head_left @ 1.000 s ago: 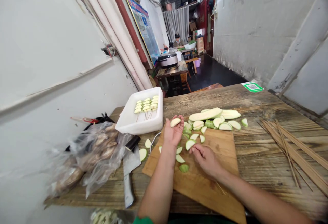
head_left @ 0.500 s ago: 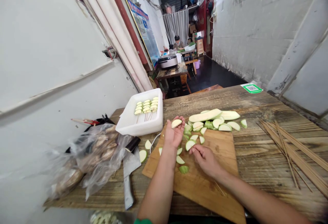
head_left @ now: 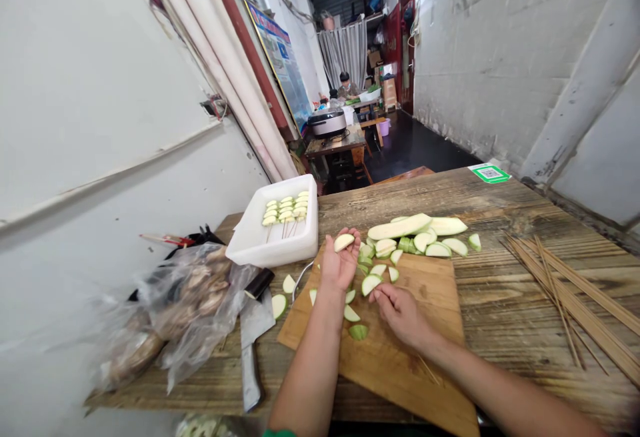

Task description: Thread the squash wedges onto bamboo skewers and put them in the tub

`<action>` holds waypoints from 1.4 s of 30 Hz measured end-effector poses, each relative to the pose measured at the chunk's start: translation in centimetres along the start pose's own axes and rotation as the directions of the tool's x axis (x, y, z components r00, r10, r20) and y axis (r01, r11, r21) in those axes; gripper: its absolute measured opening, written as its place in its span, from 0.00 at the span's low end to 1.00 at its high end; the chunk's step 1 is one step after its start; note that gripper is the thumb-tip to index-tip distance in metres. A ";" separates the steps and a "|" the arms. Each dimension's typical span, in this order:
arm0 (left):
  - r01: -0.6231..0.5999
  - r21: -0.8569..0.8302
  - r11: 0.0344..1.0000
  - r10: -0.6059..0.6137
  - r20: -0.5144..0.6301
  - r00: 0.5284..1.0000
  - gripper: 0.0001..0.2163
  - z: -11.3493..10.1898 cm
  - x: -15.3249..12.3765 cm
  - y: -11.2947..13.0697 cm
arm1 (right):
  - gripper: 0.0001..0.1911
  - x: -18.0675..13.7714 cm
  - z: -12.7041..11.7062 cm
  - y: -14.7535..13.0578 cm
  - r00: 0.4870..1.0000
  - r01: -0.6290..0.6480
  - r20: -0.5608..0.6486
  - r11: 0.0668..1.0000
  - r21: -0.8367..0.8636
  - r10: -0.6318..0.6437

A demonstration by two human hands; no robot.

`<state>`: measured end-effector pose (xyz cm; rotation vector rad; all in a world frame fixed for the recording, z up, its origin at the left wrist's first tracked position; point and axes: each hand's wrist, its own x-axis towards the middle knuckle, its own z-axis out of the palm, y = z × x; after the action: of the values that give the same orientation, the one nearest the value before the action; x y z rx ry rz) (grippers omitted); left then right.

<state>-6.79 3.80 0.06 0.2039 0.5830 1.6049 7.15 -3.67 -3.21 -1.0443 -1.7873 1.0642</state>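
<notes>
My left hand [head_left: 341,261] is palm up over the wooden cutting board [head_left: 400,350], fingers curled round a pale vegetable slice [head_left: 343,241]. My right hand [head_left: 400,310] rests palm down on the board with its fingers pinched together near a loose slice [head_left: 371,283]; a thin skewer seems to run under the wrist, but what the fingers hold is hidden. More cut slices [head_left: 425,242] and long peeled halves [head_left: 400,226] lie at the board's far edge.
A white tray [head_left: 260,250] with several skewered slices stands to the left. A cleaver [head_left: 251,337] and a plastic bag of food [head_left: 185,303] lie further left. Bamboo skewers [head_left: 565,297] are heaped at the right. A person sits far down the corridor.
Both hands have stayed almost in place; the view has only shifted slightly.
</notes>
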 end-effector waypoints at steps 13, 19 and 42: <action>0.012 0.055 0.998 -0.015 0.047 0.999 0.13 0.0 -0.4 -0.4 | 0.14 -0.1 0.2 0.2 0.999 -0.046 0.009 0.993 0.109 0.046; 0.016 0.092 0.996 -0.022 0.064 0.998 0.12 0.2 -0.8 -1.1 | 0.14 -0.3 0.1 -0.1 0.997 -0.080 0.010 0.988 0.132 0.080; 0.004 0.067 0.998 -0.005 0.019 1.000 0.10 0.7 -1.2 -2.2 | 0.15 0.0 0.1 -0.7 0.986 -0.162 -0.006 0.965 0.204 0.167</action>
<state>-4.36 2.80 -0.17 0.2675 0.6218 1.5788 6.90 -3.94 -2.64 -1.0871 -1.5563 1.3014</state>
